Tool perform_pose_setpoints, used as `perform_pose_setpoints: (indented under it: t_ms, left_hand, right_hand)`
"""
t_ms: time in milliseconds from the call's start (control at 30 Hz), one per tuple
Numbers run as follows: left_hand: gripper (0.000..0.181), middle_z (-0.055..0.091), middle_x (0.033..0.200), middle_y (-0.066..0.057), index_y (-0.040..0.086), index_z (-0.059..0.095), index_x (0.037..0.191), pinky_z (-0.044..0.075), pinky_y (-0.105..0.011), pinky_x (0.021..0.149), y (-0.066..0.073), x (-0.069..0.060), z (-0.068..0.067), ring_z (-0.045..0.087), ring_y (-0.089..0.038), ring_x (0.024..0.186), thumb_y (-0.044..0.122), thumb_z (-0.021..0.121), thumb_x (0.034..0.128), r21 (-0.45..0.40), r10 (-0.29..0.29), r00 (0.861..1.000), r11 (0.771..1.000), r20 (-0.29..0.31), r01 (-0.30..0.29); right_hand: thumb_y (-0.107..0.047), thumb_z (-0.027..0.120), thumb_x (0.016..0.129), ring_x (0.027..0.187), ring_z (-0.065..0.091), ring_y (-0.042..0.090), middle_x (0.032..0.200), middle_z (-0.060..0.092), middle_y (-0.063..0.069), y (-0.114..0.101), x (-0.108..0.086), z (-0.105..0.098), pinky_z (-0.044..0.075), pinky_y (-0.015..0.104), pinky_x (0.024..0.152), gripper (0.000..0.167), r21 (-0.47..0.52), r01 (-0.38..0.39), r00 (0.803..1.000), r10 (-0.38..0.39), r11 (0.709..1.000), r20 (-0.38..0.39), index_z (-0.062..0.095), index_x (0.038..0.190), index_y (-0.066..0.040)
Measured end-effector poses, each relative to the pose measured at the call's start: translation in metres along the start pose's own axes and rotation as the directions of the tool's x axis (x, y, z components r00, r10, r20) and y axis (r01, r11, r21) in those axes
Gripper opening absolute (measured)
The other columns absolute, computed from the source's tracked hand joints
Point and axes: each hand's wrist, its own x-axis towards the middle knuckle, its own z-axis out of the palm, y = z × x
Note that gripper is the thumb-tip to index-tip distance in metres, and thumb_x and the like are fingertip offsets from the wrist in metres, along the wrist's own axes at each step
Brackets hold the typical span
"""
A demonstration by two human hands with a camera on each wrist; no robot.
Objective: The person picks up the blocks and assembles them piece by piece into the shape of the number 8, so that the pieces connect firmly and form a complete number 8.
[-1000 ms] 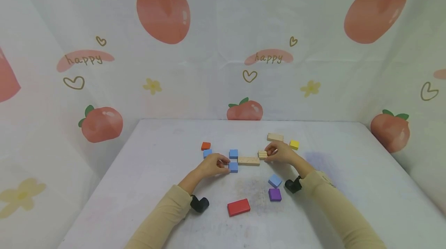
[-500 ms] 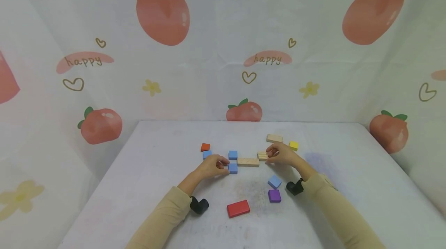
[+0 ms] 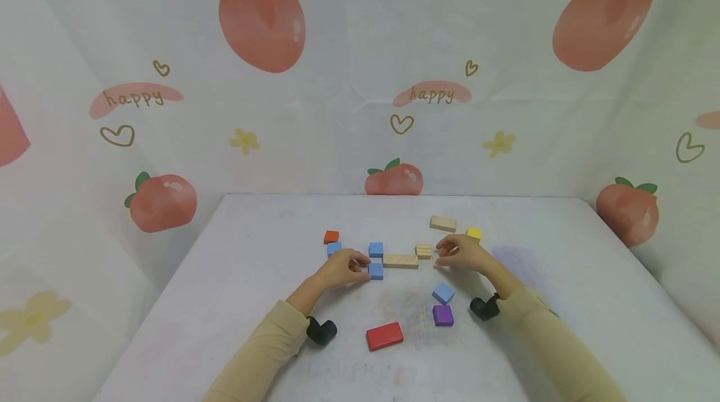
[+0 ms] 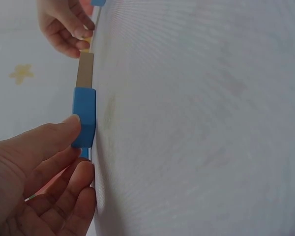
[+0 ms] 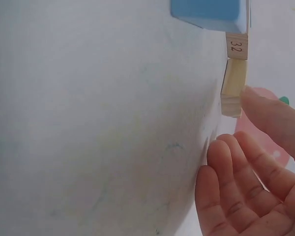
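My left hand [image 3: 341, 268] lies beside two blue blocks. Its thumb touches the left face of the nearer blue block [image 3: 375, 272], and its loosely bent fingers lie near the farther blue block [image 3: 375, 250]. A long wooden block [image 3: 400, 261] joins the pair on the right, and a small ridged wooden block [image 3: 424, 252] sits at its far end. To the right of that ridged block, my right hand [image 3: 464, 252] hovers with fingers relaxed and nothing held. In the right wrist view, the thumb [image 5: 270, 115] appears close to the ridged block.
Behind the right hand lie another wooden block [image 3: 443, 224] and a yellow block [image 3: 474, 234]. An orange block [image 3: 332, 237] and a blue block [image 3: 334, 249] sit at back left. Nearer are a light blue block [image 3: 443, 293], a purple block [image 3: 443, 315] and a red block [image 3: 385, 336].
My right hand has come off the ridged wooden block and drawn back a little to the right. The left hand stays where it was, and the blocks look unmoved.
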Motion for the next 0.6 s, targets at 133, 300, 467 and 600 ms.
perform_pose_setpoints:
  t_ms: [133, 300, 467, 600]
  left_hand:
    - [0.031, 0.066, 0.099, -0.008, 0.005, 0.067, 0.109, 0.048, -0.023, 0.072, 0.001, 0.0, 0.0, 0.053, -0.013, 0.079, 0.015, 0.072, 0.0805, -0.005, -0.008, 1.0, 1.0, 0.001, 0.008]
    - [0.031, 0.066, 0.1, -0.009, 0.005, 0.067, 0.109, 0.048, -0.024, 0.072, 0.001, 0.0, 0.0, 0.053, -0.013, 0.08, 0.015, 0.072, 0.0807, -0.003, -0.01, 1.0, 1.0, 0.003, 0.01]
    - [0.031, 0.066, 0.1, -0.009, 0.004, 0.067, 0.109, 0.048, -0.024, 0.072, 0.0, 0.0, 0.0, 0.053, -0.013, 0.08, 0.015, 0.072, 0.0805, 0.004, 0.005, 1.0, 1.0, 0.003, -0.005]
    - [0.031, 0.066, 0.099, -0.009, 0.004, 0.067, 0.109, 0.048, -0.023, 0.071, 0.001, 0.0, 0.0, 0.053, -0.012, 0.079, 0.014, 0.072, 0.0802, 0.006, -0.003, 1.0, 1.0, -0.002, 0.003]
  right_hand:
    - [-0.015, 0.073, 0.078, 0.086, 0.063, 0.022, 0.092, 0.066, 0.014, -0.002, -0.004, -0.002, 0.052, 0.033, 0.074, 0.033, -0.009, -0.007, 1.0, 0.007, 1.0, -0.001, 0.062, 0.103, 0.004]
    - [-0.016, 0.072, 0.08, 0.086, 0.064, 0.022, 0.092, 0.066, 0.014, -0.003, -0.009, -0.005, 0.053, 0.035, 0.075, 0.031, -0.019, 0.029, 1.0, -0.029, 0.999, 0.011, 0.063, 0.102, 0.004]
    - [-0.015, 0.07, 0.082, 0.084, 0.064, 0.019, 0.093, 0.067, 0.014, -0.001, -0.014, -0.01, 0.054, 0.03, 0.074, 0.026, -0.018, 0.098, 0.994, -0.097, 0.995, 0.057, 0.064, 0.099, 0.003]
    - [-0.015, 0.07, 0.082, 0.086, 0.064, 0.02, 0.095, 0.067, 0.014, 0.001, -0.018, -0.014, 0.053, 0.027, 0.074, 0.026, -0.001, 0.146, 0.982, -0.145, 0.989, 0.117, 0.064, 0.099, 0.004]
